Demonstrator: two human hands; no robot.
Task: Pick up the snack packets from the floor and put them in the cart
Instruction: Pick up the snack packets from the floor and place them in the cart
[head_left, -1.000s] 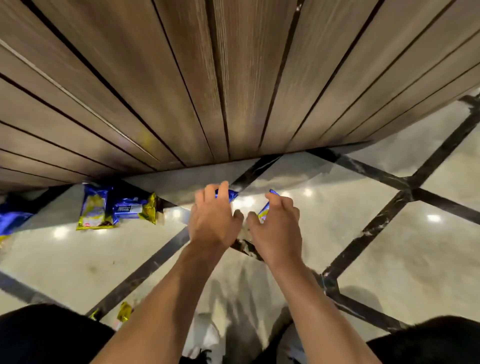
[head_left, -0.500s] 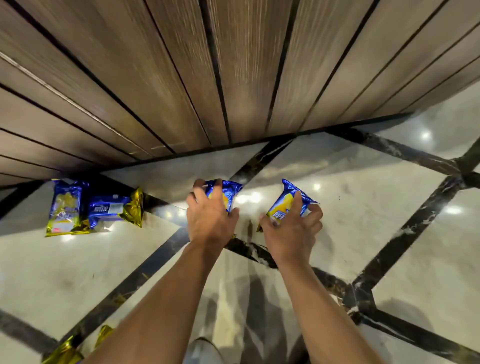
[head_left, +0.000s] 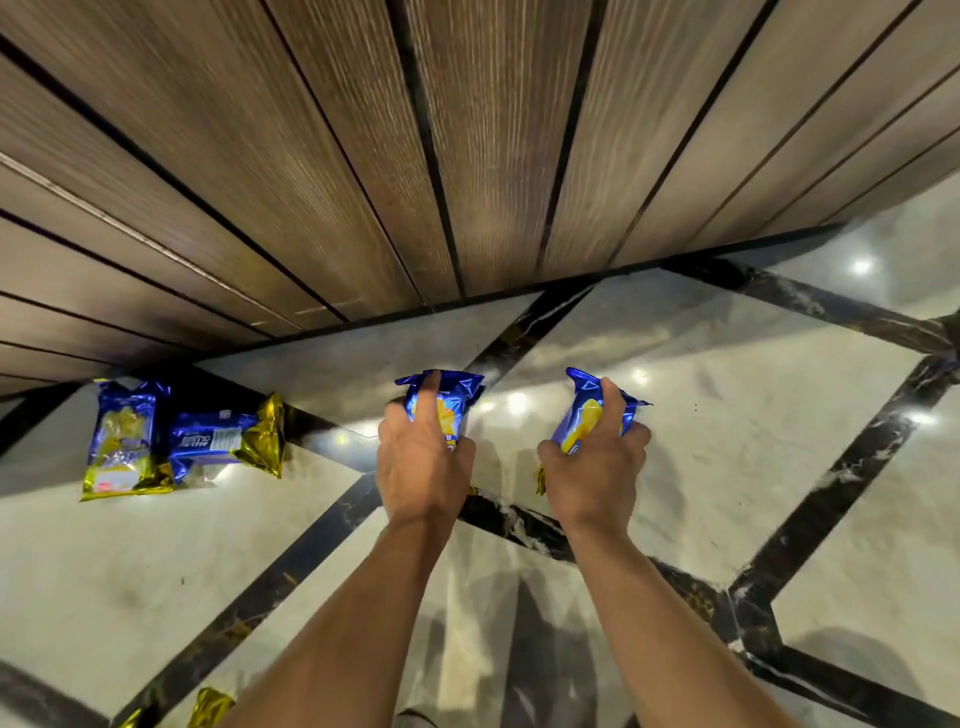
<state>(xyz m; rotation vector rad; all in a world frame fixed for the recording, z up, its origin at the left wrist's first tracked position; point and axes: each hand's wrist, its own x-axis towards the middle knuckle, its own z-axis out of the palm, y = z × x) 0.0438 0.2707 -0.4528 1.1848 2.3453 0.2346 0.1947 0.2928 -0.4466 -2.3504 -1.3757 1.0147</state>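
Snack packets (head_left: 441, 405) (head_left: 587, 421) now sit fully clamped in left grip (head_left: 421, 467) and right grip (head_left: 592, 467), raised higher.

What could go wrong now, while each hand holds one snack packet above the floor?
1. The left hand and right hand each squeeze a blue packet, left and right, around the middle; the contents may be crushed.
2. Both hands are full, so the two packets by the wall and the gold wrapper at the bottom edge could be forgotten.
3. No cart is in view, so the person must turn while carrying.
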